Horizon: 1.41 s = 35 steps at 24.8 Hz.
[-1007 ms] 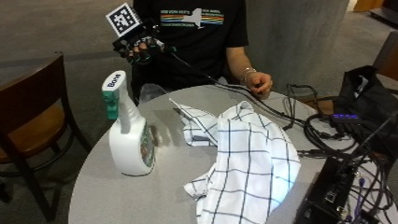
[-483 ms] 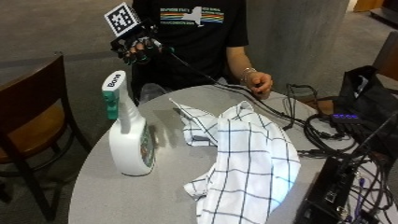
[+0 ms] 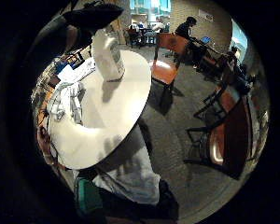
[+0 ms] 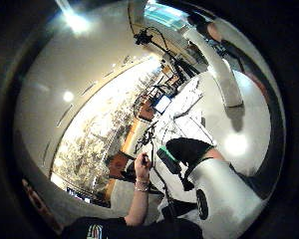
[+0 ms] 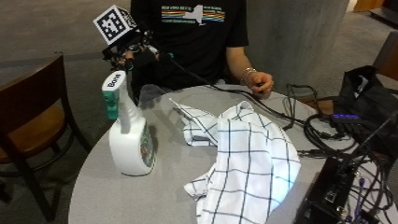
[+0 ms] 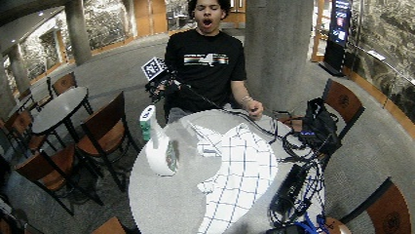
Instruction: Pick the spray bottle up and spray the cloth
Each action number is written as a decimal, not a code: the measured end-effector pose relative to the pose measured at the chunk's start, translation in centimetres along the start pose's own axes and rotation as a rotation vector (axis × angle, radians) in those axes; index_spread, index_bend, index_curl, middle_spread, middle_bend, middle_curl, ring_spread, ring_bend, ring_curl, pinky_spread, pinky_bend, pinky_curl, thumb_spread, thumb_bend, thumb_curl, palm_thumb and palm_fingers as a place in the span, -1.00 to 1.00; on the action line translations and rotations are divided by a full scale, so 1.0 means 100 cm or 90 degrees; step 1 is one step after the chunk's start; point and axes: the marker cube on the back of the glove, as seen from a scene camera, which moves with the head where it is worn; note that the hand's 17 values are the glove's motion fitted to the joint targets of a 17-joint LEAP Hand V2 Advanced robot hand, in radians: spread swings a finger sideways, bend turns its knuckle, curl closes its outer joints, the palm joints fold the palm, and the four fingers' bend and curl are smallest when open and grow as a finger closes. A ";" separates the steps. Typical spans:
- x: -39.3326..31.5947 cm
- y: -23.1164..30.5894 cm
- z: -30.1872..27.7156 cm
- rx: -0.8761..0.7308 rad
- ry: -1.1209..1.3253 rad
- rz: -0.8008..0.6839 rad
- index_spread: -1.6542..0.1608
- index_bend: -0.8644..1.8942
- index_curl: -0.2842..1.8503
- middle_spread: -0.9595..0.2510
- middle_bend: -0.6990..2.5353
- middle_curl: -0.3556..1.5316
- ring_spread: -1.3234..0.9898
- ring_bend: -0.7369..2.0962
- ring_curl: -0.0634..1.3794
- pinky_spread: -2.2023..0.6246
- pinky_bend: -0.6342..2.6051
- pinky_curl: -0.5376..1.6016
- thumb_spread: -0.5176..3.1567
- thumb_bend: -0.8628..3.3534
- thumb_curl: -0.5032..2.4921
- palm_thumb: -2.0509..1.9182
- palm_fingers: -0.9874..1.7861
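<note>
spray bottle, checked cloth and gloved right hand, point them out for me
spray bottle (image 5: pixel 131 149): outside view, on its white body
checked cloth (image 5: pixel 249 158): outside view, on the middle of the spread fabric
gloved right hand (image 5: pixel 133 51): outside view, on the black glove above the bottle's top

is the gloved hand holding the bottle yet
No, the gloved hand hangs in the air above the bottle, which stands untouched on the table beside the cloth.

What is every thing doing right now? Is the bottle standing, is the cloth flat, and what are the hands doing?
spray bottle: standing upright on the table, nobody holding it
cloth: crumpled, spread out beside the bottle, hanging over the table edge
gloved right hand: raised in the air above the bottle, holding nothing
bare hand: resting at the table edge
</note>
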 end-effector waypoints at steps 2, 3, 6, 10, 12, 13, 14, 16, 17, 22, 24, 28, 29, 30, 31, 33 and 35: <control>0.001 -0.016 0.010 -0.003 -0.005 0.015 0.43 -0.35 -0.60 0.56 -0.37 -0.29 0.14 -0.18 -0.51 0.73 -0.33 -0.20 -0.20 -0.57 -0.49 0.33 0.08; 0.001 -0.024 0.015 -0.005 -0.008 0.024 0.43 -0.35 -0.60 0.57 -0.38 -0.29 0.14 -0.17 -0.50 0.73 -0.32 -0.20 -0.20 -0.57 -0.49 0.33 0.07; 0.005 -0.047 0.029 -0.007 -0.016 0.053 0.42 -0.36 -0.62 0.58 -0.38 -0.29 0.15 -0.15 -0.49 0.74 -0.30 -0.18 -0.20 -0.58 -0.48 0.34 0.04; 0.011 -0.073 0.044 -0.008 -0.032 0.084 0.41 -0.36 -0.64 0.60 -0.39 -0.28 0.17 -0.13 -0.47 0.74 -0.25 -0.16 -0.20 -0.59 -0.47 0.35 0.01; 0.015 -0.083 0.050 -0.010 -0.044 0.098 0.41 -0.36 -0.65 0.62 -0.40 -0.28 0.17 -0.13 -0.47 0.74 -0.23 -0.15 -0.19 -0.59 -0.47 0.35 -0.01; 0.017 -0.088 0.052 -0.008 -0.049 0.103 0.41 -0.36 -0.66 0.62 -0.40 -0.28 0.17 -0.12 -0.46 0.74 -0.22 -0.15 -0.19 -0.59 -0.47 0.36 -0.01; 0.019 -0.092 0.055 -0.006 -0.052 0.108 0.41 -0.36 -0.66 0.62 -0.40 -0.28 0.18 -0.12 -0.46 0.74 -0.21 -0.14 -0.19 -0.60 -0.47 0.36 -0.01; 0.021 -0.098 0.060 0.006 -0.053 0.112 0.41 -0.35 -0.66 0.63 -0.40 -0.27 0.18 -0.12 -0.46 0.74 -0.19 -0.14 -0.19 -0.59 -0.46 0.38 -0.01; 0.022 -0.101 0.062 0.017 -0.054 0.112 0.40 -0.35 -0.67 0.63 -0.40 -0.27 0.18 -0.12 -0.47 0.74 -0.17 -0.13 -0.19 -0.59 -0.45 0.39 -0.01; 0.021 -0.107 0.061 0.114 -0.055 0.097 0.50 -0.22 -0.62 0.53 -0.38 -0.25 0.10 -0.08 -0.48 0.55 -0.14 -0.15 -0.24 -0.53 -0.39 0.52 0.42; 0.020 -0.106 0.059 0.137 -0.049 0.084 0.50 -0.15 -0.58 0.47 -0.37 -0.23 0.07 -0.08 -0.47 0.50 -0.16 -0.16 -0.33 -0.53 -0.37 0.56 0.58; 0.017 -0.106 0.059 0.145 -0.043 0.074 0.51 -0.08 -0.50 0.42 -0.34 -0.18 0.03 -0.02 -0.36 0.47 -0.13 -0.09 -0.42 -0.52 -0.33 0.60 0.66; 0.016 -0.107 0.059 0.143 -0.042 0.075 0.52 -0.06 -0.48 0.41 -0.34 -0.17 0.02 -0.02 -0.35 0.47 -0.12 -0.08 -0.45 -0.52 -0.32 0.61 0.66; 0.016 -0.107 0.059 0.141 -0.041 0.075 0.52 -0.05 -0.47 0.40 -0.33 -0.16 0.02 -0.01 -0.33 0.47 -0.11 -0.07 -0.47 -0.52 -0.32 0.62 0.65; 0.016 -0.107 0.059 0.139 -0.040 0.075 0.52 -0.04 -0.46 0.40 -0.32 -0.15 0.01 0.00 -0.32 0.47 -0.11 -0.06 -0.49 -0.52 -0.31 0.62 0.64; 0.017 -0.106 0.059 0.138 -0.041 0.073 0.53 -0.03 -0.43 0.38 -0.31 -0.13 0.00 0.00 -0.30 0.46 -0.10 -0.04 -0.53 -0.52 -0.30 0.63 0.63; 0.019 -0.104 0.058 0.138 -0.043 0.073 0.53 -0.01 -0.41 0.37 -0.30 -0.12 0.00 0.02 -0.28 0.46 -0.10 -0.03 -0.56 -0.52 -0.29 0.63 0.62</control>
